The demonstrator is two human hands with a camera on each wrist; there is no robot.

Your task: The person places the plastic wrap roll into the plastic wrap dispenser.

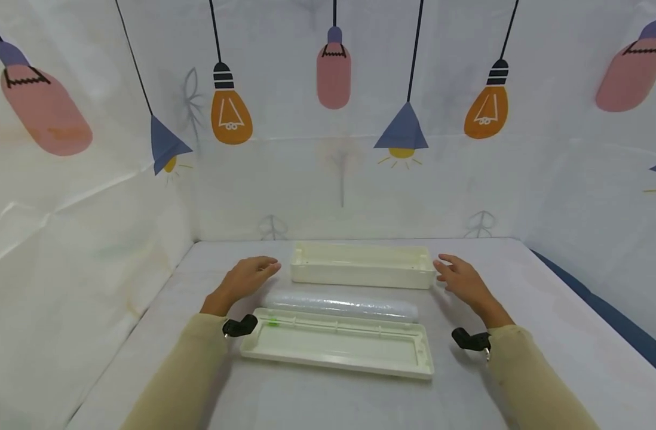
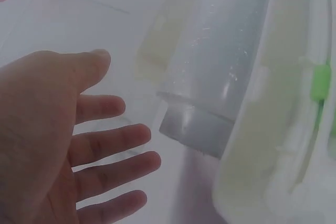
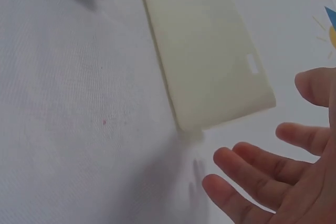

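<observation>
A long cream plastic box (image 1: pixel 360 277) lies at the back of the table, its end also in the right wrist view. In front of it is a clear plastic film roll (image 1: pixel 341 305), its grey core (image 2: pixel 194 129) sticking out at the left end. Nearest the body lies a long cream lid (image 1: pixel 333 345) with a green slider (image 1: pixel 273 321). My left hand (image 1: pixel 244 278) hovers left of the box, fingers spread and holding nothing. At the box's right end, my right hand (image 1: pixel 465 284) is held with loosely extended fingers, nothing in it; the right wrist view shows it apart from the box.
A white cloth covers the table (image 1: pixel 317 400). White sheets printed with hanging lamps form the back wall (image 1: pixel 285 179) and both sides. Black wrist cameras (image 1: pixel 240 326) sit on both cream sleeves (image 1: pixel 183 370).
</observation>
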